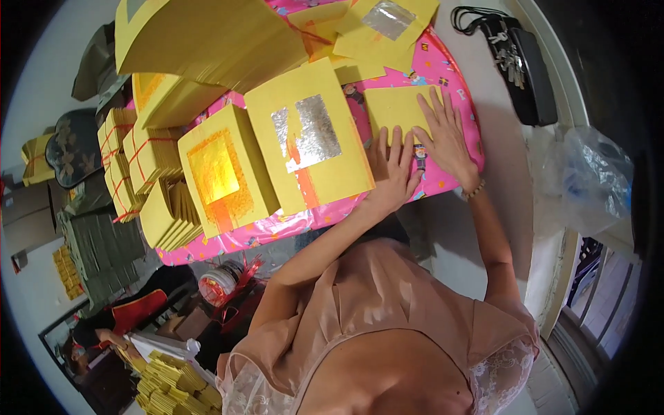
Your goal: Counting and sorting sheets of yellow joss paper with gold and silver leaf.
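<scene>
A yellow sheet of paper (387, 104) lies at the right end of the pink patterned tablecloth (465, 97). My left hand (393, 173) rests on its near edge, fingers stretched out. Over the sheet's right side my right hand (448, 138) lies flat with its fingers spread. Neither hand grips anything. Just left of my left hand stands a thick stack of yellow paper (273, 104) topped with a silver foil patch. Beside that is another stack (259, 187), whose top bears a gold foil square and orange marking.
Bundles of yellow paper (149, 155) tied with red string sit at the table's left. Large yellow sheets (207, 41) lean at the back. A black pouch with keys (519, 69) and a clear plastic bag (595, 180) lie right. Another person (114, 335) is at lower left.
</scene>
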Demonstrator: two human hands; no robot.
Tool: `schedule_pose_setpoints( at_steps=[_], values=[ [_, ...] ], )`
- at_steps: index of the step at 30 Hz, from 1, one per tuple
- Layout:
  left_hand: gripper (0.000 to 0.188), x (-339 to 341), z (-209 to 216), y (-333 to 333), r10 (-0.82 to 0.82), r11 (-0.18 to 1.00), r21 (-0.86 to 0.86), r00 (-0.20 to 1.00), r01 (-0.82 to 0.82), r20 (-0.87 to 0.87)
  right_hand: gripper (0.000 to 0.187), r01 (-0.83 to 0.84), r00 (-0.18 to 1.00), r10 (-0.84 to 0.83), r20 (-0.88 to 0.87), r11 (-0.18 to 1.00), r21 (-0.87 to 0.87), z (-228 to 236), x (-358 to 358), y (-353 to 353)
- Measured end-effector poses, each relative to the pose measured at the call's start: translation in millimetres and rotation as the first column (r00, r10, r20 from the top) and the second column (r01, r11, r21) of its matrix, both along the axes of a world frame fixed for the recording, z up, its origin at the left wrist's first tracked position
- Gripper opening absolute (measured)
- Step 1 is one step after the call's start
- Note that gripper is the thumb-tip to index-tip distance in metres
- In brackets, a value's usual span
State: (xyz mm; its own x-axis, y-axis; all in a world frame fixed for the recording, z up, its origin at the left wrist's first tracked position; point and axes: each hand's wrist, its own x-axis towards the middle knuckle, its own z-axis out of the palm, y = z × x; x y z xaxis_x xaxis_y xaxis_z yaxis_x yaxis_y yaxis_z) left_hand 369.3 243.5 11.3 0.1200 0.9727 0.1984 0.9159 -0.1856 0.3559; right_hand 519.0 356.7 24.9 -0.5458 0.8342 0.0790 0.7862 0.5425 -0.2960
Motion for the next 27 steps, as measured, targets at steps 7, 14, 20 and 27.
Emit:
schedule_pose_setpoints(
  at_steps=[7, 14, 20, 27],
  values=[
    [0.076, 3, -8, -3, 0.024, 0.998, 0.050, 0.979, -0.035, 0.205, 0.069, -0.052, 0.996, 0.053, -0.070, 0.998, 0.027, -14, 5, 5],
    [0.091, 8, -2, -12, 0.040, 0.999, 0.002, 0.962, -0.043, 0.270, 0.067, -0.070, 0.998, 0.070, -0.008, 0.998, 0.003, -14, 6, 6],
    [0.076, 6, 42, -37, -0.215, 0.974, 0.158, 0.888, 0.163, 0.407, 0.065, -0.077, 0.992, 0.055, 0.114, 0.977, 0.198, -9, 13, 12],
    [0.047, -77, 95, -80, -0.276, 0.932, 0.335, 0.874, 0.141, 0.400, 0.056, -0.368, 0.884, 0.390, -0.259, 0.921, 0.129, 98, -47, -44]
  ],
)
